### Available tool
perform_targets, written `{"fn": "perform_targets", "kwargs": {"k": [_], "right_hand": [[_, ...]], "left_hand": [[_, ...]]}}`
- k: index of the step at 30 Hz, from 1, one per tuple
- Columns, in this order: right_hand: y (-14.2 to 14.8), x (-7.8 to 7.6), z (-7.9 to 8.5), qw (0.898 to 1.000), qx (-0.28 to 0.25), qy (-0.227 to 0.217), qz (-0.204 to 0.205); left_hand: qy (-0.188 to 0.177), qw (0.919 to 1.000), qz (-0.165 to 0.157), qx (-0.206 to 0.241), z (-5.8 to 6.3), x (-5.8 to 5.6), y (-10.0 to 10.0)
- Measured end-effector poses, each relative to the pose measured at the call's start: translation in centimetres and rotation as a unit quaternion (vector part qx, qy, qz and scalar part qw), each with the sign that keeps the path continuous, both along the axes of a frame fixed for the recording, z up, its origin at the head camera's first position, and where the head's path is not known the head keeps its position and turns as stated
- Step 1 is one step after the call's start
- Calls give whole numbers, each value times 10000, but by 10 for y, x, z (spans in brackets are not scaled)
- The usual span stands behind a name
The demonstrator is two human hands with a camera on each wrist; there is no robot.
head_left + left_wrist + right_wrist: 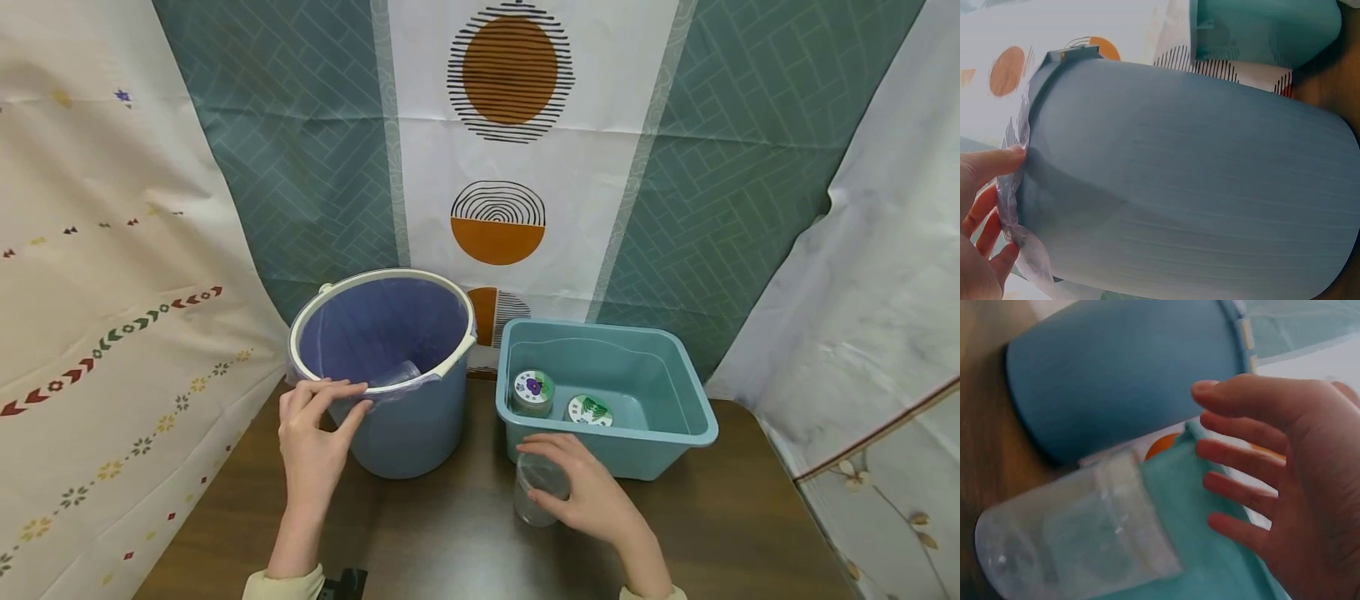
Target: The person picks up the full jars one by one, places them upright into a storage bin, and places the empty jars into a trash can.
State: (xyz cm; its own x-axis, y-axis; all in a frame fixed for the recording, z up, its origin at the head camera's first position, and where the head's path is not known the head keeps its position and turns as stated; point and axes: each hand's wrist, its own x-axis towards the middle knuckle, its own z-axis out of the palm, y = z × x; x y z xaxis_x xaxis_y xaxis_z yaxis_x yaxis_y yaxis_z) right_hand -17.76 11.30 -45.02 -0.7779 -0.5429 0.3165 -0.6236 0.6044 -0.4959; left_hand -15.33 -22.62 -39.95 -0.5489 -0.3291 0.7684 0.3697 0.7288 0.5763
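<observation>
At the near rim of a blue bin (408,442) is my left hand (318,429), its thumb outside and fingers over the edge, pinching the rim with its thin clear liner (1032,253). Something clear, like a plastic jar (401,373), lies inside the bin, partly hidden by the rim. A clear plastic jar (532,507) stands upright on the table before the teal tub (607,454). Around its top, my right hand (581,483) hovers with spread, slightly bent fingers; the right wrist view shows them apart from the jar.
Inside the tub sit two lidded jars, one with a purple flower lid (533,387), the other with a green plant lid (590,410). Patterned cloths (525,158) hang behind and at both sides of the dark wooden table (442,533).
</observation>
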Motion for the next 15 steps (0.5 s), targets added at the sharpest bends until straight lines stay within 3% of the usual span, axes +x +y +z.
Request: {"fn": "perform_targets", "kwargs": {"k": [8,15], "right_hand": [[1,-12,-23,9979,626,-170,-63],[3,-14,-28,9943,1031,155,-231]], "left_hand": [[39,10000,-2,-14,-1,-1,1],[58,10000,34,-31,-2,-1,1]]}}
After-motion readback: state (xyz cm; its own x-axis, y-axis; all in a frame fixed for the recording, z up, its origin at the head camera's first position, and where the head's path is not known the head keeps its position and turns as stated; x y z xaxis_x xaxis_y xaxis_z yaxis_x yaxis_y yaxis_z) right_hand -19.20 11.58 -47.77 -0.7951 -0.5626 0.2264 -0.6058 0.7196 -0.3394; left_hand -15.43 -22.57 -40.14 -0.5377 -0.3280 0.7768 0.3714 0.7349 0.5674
